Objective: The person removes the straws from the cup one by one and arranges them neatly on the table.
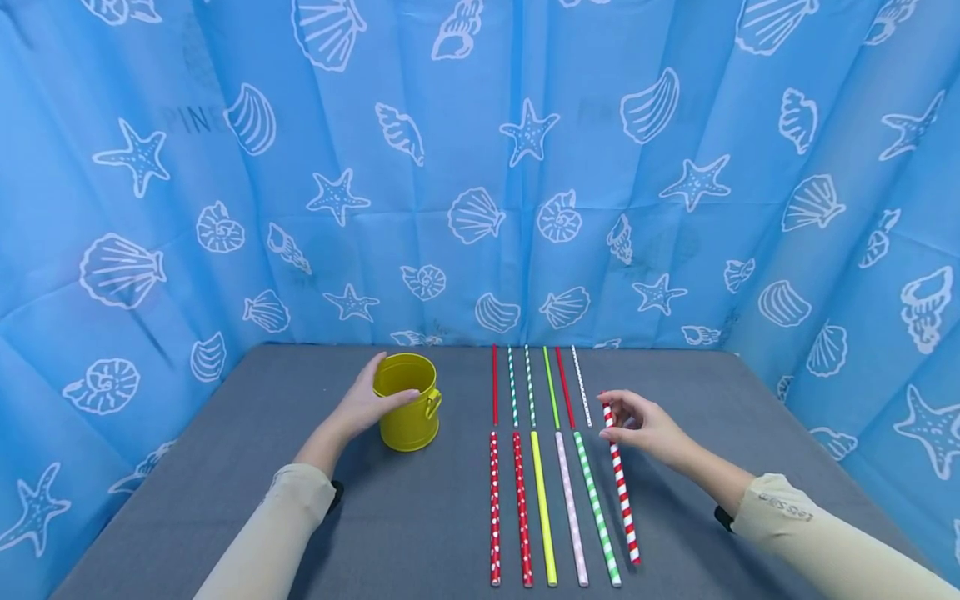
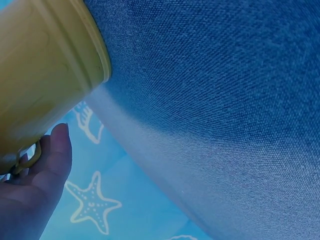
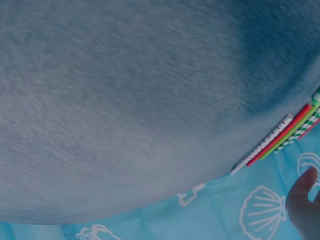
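Note:
A yellow bucket (image 1: 408, 427) stands at the left middle of the table, a small side handle (image 1: 433, 405) on its right. My left hand (image 1: 365, 407) holds it from the left, thumb along the near side and fingers toward the far rim. In the left wrist view the bucket (image 2: 45, 70) fills the upper left, with the hand (image 2: 40, 175) below. My right hand (image 1: 648, 427) pinches a red-and-white striped straw (image 1: 622, 493) near its far end, right of the other straws. The right wrist view catches only part of that hand (image 3: 303, 202); the held straw is out of that frame.
Nearer me lie thick straws: two red dotted, a yellow (image 1: 543, 512), a pale pink (image 1: 572, 508) and a green-striped one (image 1: 597, 508). Behind them is a row of thinner straws, including a light green (image 1: 551, 387). A blue shell-print curtain (image 1: 480, 275) borders the grey table (image 1: 300, 392).

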The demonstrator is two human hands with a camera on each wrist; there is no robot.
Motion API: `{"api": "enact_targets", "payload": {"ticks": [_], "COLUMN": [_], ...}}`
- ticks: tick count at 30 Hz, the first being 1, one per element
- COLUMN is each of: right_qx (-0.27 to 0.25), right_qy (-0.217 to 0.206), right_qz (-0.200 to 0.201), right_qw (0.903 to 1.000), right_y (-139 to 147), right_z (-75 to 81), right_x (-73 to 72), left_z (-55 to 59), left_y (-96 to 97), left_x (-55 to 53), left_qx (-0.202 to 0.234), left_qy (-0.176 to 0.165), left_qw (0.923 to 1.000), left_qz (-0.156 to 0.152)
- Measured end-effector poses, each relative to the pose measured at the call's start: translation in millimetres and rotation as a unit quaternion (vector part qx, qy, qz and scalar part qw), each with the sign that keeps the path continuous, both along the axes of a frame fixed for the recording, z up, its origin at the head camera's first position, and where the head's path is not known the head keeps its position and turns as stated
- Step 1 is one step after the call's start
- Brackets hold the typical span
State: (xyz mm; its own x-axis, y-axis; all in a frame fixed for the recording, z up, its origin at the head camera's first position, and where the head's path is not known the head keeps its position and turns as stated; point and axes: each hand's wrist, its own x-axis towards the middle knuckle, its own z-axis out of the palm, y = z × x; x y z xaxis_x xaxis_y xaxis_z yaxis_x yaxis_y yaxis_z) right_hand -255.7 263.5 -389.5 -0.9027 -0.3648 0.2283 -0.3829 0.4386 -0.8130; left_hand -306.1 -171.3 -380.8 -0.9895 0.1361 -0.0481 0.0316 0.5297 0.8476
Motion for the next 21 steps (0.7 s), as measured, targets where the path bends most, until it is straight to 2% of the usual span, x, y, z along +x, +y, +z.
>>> {"api": "enact_targets", "payload": {"ticks": [6,14,21], "right_qx": [0.012,0.057,0.074], "right_qy": [-0.039,-0.097,-0.104], "right_qz": [0.051,0.059,0.100], "right_qw": [0.9979,0.9919,0.9868], "right_y": [5.6,7.4,5.7], "right_z": [-12.0,-25.7,-31.3], "right_x": [-4.1,-12.5,-18.8], "left_z": [-0.5,-0.5,0.0], "left_y": [-0.4,1.0,-0.1], "left_x": [0.2,0.5,0.3], "left_qx": [-0.002,-0.003,-0.005], "left_qy": [0.001,-0.003,-0.005], "left_qw": [1.0000,1.0000,1.0000], "left_qz": [0.000,0.000,0.000]}}
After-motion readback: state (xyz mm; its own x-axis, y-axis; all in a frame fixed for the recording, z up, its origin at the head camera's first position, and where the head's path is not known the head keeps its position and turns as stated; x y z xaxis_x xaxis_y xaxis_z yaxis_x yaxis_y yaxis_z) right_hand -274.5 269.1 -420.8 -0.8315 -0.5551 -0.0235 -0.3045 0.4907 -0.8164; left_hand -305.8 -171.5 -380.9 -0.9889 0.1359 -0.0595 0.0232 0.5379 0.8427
